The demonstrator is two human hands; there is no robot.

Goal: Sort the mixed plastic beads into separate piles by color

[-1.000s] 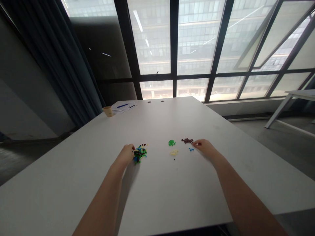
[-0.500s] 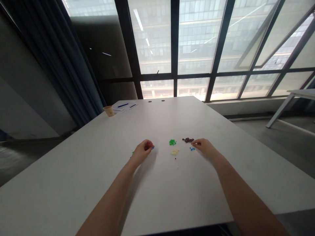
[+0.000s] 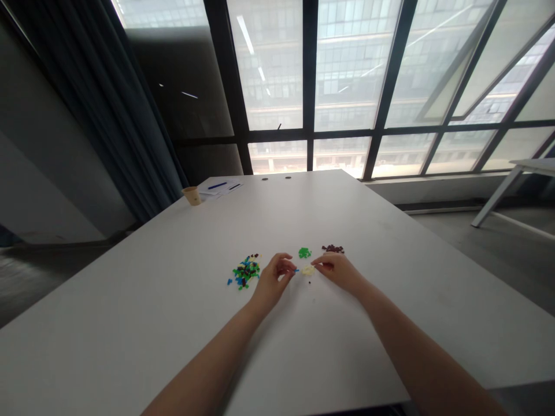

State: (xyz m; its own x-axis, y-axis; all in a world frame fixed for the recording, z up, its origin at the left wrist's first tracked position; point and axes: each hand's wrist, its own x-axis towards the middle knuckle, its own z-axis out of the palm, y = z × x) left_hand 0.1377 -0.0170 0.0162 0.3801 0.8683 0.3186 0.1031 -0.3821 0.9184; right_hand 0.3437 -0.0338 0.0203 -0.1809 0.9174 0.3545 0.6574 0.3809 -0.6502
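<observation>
My left hand (image 3: 274, 282) is closed in a pinch on a small blue piece (image 3: 297, 270), held just left of the pale yellow pile (image 3: 307, 270). On the other side of that pile, my right hand (image 3: 340, 271) has its thumb and fingertips pressed together; whatever they hold is too small to make out. A mixed heap of blue, green, dark brown and yellow pieces (image 3: 246, 270) lies left of my left hand. Beyond the hands are a green pile (image 3: 304, 252) and a dark brown pile (image 3: 333, 249). The small blue group is hidden by my right hand.
One dark piece (image 3: 309, 282) lies in front of the yellow pile on the white table (image 3: 277, 214). At the far left edge stand a paper cup (image 3: 192, 196) and papers (image 3: 210, 190) with a blue pen (image 3: 217, 185). Windows rise behind the table.
My left hand has moved right with the blue piece, uncovering the mixed heap. My right hand has moved left from the brown pile to the yellow one, covering the small blue group.
</observation>
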